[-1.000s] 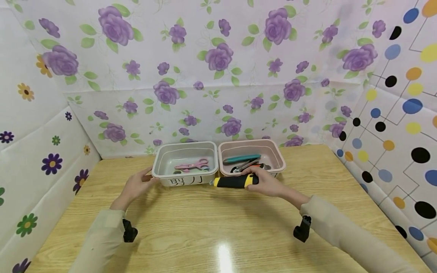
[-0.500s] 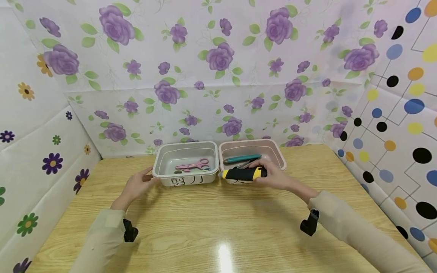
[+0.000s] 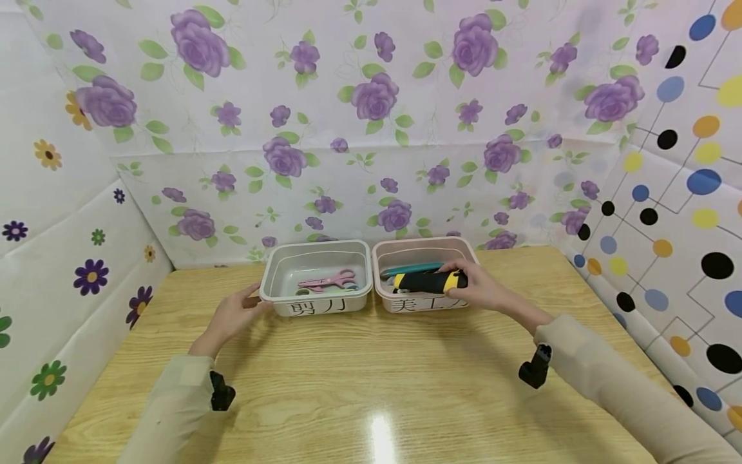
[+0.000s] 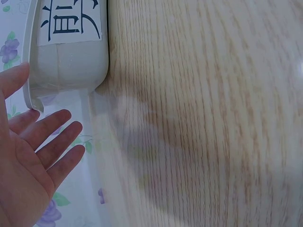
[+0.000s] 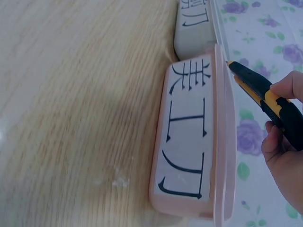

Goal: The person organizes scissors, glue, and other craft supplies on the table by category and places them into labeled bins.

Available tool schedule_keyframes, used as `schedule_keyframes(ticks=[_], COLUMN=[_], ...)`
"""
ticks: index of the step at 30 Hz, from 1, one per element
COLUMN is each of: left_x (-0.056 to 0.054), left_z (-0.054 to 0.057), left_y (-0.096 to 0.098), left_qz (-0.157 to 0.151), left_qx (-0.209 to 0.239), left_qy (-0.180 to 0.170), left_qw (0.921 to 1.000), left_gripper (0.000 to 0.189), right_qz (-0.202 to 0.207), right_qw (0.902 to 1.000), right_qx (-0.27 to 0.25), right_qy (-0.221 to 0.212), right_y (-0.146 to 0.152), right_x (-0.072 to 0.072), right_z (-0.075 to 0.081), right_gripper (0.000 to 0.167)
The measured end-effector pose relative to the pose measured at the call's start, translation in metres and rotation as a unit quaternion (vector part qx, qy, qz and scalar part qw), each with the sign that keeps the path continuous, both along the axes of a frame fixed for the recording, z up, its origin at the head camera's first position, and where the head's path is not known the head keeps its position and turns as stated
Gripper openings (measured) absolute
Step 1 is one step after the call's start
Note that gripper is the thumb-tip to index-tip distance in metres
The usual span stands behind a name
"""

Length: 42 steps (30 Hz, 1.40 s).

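Note:
My right hand (image 3: 476, 287) pinches a black and yellow utility knife (image 3: 426, 282) between thumb and fingers. The knife lies roughly level above the pink bin (image 3: 423, 243), its tip pointing left. In the right wrist view, the same knife (image 5: 258, 85) is beyond the bin's front rim. Beneath it in the bin lie a teal cutter (image 3: 411, 269) and other tools, mostly covered. At the left corner of the grey bin (image 3: 313, 246), my left hand (image 3: 234, 317) touches the rim, its fingers loosely spread in the left wrist view. Pink scissors (image 3: 326, 281) lie inside that bin.
Both bins stand side by side at the back of the wooden table (image 3: 348, 380), against a flowered cloth wall (image 3: 330, 174). Their fronts carry labels (image 5: 187, 127) in black characters. More patterned cloth closes off the left and right sides.
My right hand has carried the utility knife right and back, from before the bins to over the pink bin, uncovering its label. The left hand has stayed at the grey bin's corner.

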<state>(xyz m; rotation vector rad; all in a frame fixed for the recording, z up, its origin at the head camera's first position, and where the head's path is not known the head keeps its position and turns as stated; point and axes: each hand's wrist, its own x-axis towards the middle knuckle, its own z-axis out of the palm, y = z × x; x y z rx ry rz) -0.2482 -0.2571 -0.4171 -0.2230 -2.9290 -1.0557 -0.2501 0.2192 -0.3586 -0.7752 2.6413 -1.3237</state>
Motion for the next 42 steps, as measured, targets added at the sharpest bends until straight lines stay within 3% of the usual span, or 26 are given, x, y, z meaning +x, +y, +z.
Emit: schedule_keyframes(ticks=[5,11,17,24,30,32,42], left_x=[0.0,0.0,0.0,0.0,0.0,-0.001,0.0], left_z=[0.0,0.002,0.002,0.002,0.003,0.003,0.003], left_y=[0.0,0.0,0.0,0.0,-0.001,-0.001,0.0], left_qz=[-0.001,0.001,-0.002,-0.004,-0.001,0.0,0.003], left_qx=[-0.002,-0.005,-0.011,-0.012,-0.013,-0.014,-0.002], left_qy=[-0.002,-0.004,0.0,0.001,-0.002,-0.003,-0.008], left_qw=[1.0,1.0,0.9999,0.9999,0.9999,0.9999,1.0], left_gripper=[0.074,0.074,0.074,0.072,0.074,0.074,0.074], right_qz=[0.002,-0.004,-0.009,-0.019,-0.009,-0.002,-0.004], right_qw=[0.9999,0.999,0.9993,0.9978,0.9984,0.9984,0.9977], right_qx=[0.011,0.033,0.035,0.063,0.054,0.052,0.066], right_qy=[0.01,0.031,0.013,0.011,-0.014,-0.021,-0.011], right_y=[0.0,0.012,0.016,0.012,0.008,0.003,0.004], right_x=[0.003,-0.021,-0.038,-0.048,-0.055,-0.05,-0.063], right_z=[0.011,-0.008,-0.017,-0.021,-0.026,-0.019,-0.031], right_gripper=[0.04,0.04,0.04,0.041,0.041,0.041,0.042])
